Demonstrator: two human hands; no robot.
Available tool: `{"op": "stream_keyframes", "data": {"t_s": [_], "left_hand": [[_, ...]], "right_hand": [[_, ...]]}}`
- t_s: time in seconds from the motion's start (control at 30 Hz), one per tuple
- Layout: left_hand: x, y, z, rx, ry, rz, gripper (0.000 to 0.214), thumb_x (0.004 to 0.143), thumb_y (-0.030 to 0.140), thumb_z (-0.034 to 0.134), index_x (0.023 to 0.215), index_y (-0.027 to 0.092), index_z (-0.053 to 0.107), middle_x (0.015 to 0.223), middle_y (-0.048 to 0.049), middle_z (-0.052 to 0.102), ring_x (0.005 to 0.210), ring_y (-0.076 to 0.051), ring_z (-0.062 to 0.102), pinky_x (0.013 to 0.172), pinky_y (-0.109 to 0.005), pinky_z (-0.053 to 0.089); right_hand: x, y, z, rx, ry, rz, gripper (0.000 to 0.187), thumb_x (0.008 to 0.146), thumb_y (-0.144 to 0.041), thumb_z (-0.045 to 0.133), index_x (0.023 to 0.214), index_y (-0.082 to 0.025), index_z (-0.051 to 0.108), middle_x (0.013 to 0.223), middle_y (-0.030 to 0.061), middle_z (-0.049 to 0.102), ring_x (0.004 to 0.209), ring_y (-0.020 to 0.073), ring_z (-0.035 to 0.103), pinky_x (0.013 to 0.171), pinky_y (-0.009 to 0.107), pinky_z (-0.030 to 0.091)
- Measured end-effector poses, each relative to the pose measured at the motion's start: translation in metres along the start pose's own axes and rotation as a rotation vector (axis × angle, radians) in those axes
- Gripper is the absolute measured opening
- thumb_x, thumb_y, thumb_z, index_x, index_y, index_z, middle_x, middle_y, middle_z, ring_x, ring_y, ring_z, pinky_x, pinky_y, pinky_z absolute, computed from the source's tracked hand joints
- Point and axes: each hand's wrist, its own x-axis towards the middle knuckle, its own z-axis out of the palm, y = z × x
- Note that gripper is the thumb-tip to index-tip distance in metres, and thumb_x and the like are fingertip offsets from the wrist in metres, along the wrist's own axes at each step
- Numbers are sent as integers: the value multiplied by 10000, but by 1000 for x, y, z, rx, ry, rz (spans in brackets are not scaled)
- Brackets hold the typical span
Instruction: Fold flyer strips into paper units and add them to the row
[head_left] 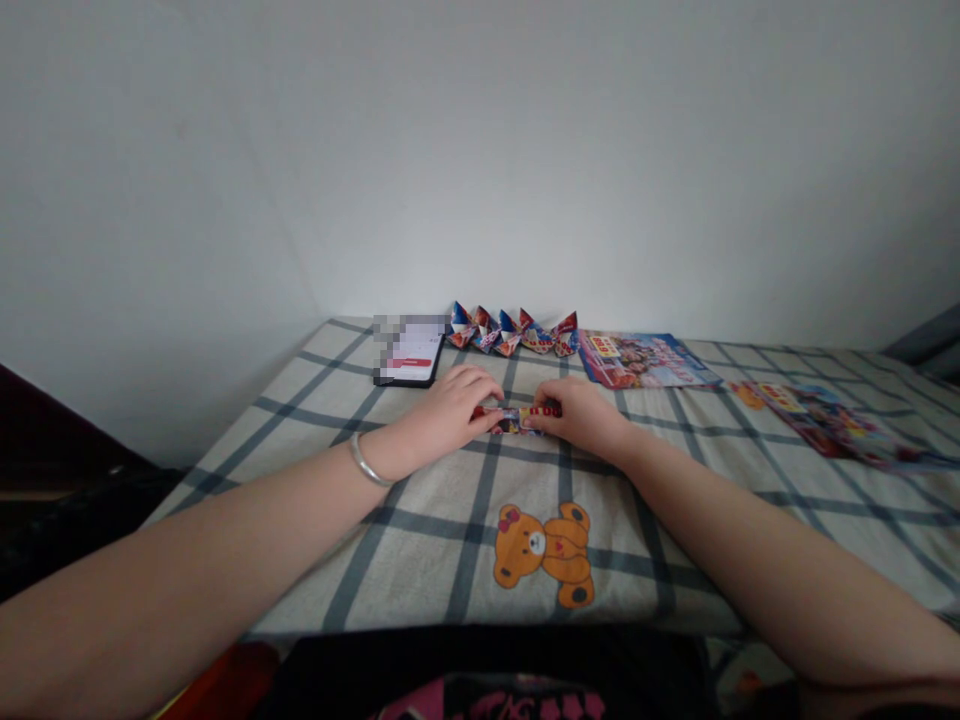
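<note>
A narrow folded strip of colourful printed paper (517,414) lies on the checked cloth (420,500). My left hand (450,408), with a silver bangle on the wrist, presses its left end with fingers curled down. On the strip's right end my right hand (581,412) pinches with fingers closed. Both hands rest on the cloth, about mid-table.
A row of several folded paper pieces (514,332) stands along the wall. A phone (410,350) lies to their left. Two printed leaflets (643,360) (832,420) lie to the right. A bear print (546,545) marks the cloth near me. White wall behind.
</note>
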Motion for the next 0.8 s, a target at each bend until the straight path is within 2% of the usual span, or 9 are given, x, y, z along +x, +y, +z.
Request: {"op": "stream_keyframes", "data": {"t_s": [0.13, 0.37, 0.47, 0.6, 0.7, 0.8], "left_hand": [[1, 2, 1, 36, -40, 54, 142, 926, 256, 592, 1052, 194, 612, 1039, -52, 616, 1056, -226, 514, 962, -371, 412], [0, -1, 2, 93, -117, -66, 200, 938, 329, 581, 1077, 205, 654, 966, -56, 606, 970, -235, 490, 884, -362, 412], [-2, -3, 3, 87, -128, -63, 193, 956, 319, 549, 1083, 216, 650, 966, -51, 594, 967, -228, 476, 884, -353, 404], [-5, -7, 4, 57, -111, -35, 190, 969, 246, 502, 1090, 224, 647, 973, -43, 586, 967, -215, 473, 889, -337, 405], [-7, -10, 4, 48, -103, -37, 243, 954, 153, 464, 1103, 220, 642, 998, -45, 585, 987, -210, 477, 897, -335, 410], [-8, -10, 3, 70, -109, -53, 261, 940, 137, 461, 1115, 216, 638, 1006, -52, 571, 990, -217, 480, 899, -348, 420]], "right_hand": [[0, 0, 1, -15, 12, -38, 159, 814, -326, 714, 806, -183, 645, 783, 23, 652, 736, 160, 568, 656, 255, 362], [1, 0, -4, -76, -40, -19, 190, 854, -374, 679, 847, -187, 644, 821, 24, 658, 736, 153, 573, 647, 252, 360], [1, -1, -6, -98, -64, -5, 165, 874, -359, 657, 870, -194, 639, 836, 23, 667, 755, 155, 582, 661, 255, 366], [-1, -2, -10, -136, -90, -5, 69, 900, -252, 602, 904, -194, 637, 896, 37, 674, 816, 166, 600, 717, 266, 389], [-2, -1, -13, -159, -109, 1, 76, 904, -208, 565, 919, -190, 638, 944, 50, 674, 841, 168, 612, 749, 268, 406], [-2, 1, -14, -181, -119, 2, 97, 895, -192, 548, 941, -189, 634, 972, 55, 675, 855, 173, 618, 764, 270, 415]]}}
